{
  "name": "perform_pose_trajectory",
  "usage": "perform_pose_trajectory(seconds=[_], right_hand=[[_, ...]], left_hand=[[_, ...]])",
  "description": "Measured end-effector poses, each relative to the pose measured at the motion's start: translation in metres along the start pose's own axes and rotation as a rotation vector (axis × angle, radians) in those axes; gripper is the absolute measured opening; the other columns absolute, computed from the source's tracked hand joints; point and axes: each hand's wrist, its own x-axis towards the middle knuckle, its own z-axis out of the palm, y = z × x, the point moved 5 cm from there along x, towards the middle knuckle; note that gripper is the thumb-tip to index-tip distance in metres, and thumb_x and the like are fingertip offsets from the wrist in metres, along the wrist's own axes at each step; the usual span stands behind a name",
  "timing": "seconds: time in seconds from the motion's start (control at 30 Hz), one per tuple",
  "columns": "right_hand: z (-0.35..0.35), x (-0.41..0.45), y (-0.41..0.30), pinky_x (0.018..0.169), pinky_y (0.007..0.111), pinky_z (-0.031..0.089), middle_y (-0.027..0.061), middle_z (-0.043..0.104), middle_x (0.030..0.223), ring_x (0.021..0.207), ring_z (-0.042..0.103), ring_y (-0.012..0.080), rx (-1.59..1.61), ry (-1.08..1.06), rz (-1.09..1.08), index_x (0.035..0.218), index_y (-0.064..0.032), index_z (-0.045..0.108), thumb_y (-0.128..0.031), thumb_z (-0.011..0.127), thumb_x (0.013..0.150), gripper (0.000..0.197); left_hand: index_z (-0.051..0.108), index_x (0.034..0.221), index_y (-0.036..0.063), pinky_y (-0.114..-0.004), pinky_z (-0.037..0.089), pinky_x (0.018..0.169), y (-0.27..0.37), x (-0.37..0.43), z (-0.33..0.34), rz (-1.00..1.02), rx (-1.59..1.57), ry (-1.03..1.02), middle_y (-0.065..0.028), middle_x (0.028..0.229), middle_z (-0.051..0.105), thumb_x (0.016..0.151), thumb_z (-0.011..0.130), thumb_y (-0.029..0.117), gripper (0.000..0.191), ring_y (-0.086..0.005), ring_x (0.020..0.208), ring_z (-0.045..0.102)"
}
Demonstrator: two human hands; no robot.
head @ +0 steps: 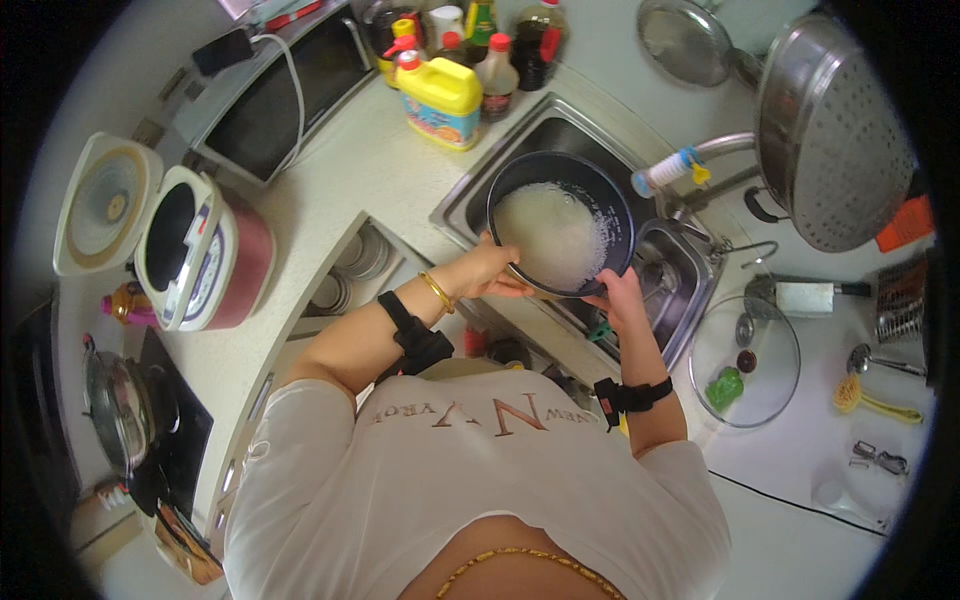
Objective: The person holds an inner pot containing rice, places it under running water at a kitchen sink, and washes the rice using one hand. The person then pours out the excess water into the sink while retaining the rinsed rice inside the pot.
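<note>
Both of my hands hold a dark round rice cooker inner pot (621,217) over the double-basin steel sink (466,196). In the pot lie cloudy water and rice (547,232), with small bubbles along the right side. My left hand (491,271) grips the rim at the lower left, thumb on the edge and fingers beneath. At the lower right my right hand (619,297) grips the rim with the thumb on top. To the far left stands a rice cooker (244,259) with its lid raised and its inside dark.
A faucet with a white-wrapped spout (664,174) reaches over the sink from the right. A yellow jug (442,94) and several sauce bottles stand behind. Below the counter edge, a drawer with metal dishes (360,251) is pulled out. A glass lid (772,375) lies right.
</note>
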Motion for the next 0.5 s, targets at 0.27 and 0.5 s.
perform_pose_trajectory(seconds=[0.27,0.5], right_hand=[[0.068,0.004,0.022,0.070,0.041,0.052,0.0099,0.050,0.103,0.090,0.054,0.0245,0.069,-0.027,0.009,0.112,-0.0046,0.041,-0.006,0.049,0.075,0.038],[0.107,0.003,0.021,0.071,0.039,0.051,0.0082,0.052,0.105,0.095,0.054,0.0238,0.013,-0.015,0.014,0.115,-0.0054,0.042,-0.006,0.050,0.075,0.041]], left_hand=[[0.021,0.130,0.0058,-0.034,0.057,0.066,0.016,-0.046,-0.058,0.034,0.067,0.018,-0.0194,0.115,0.050,0.084,0.044,0.009,0.052,-0.0350,0.085,0.062],[0.025,0.128,0.0036,-0.032,0.057,0.064,0.014,-0.060,-0.095,0.032,0.016,0.081,-0.0196,0.115,0.050,0.084,0.043,0.009,0.048,-0.0343,0.085,0.063]])
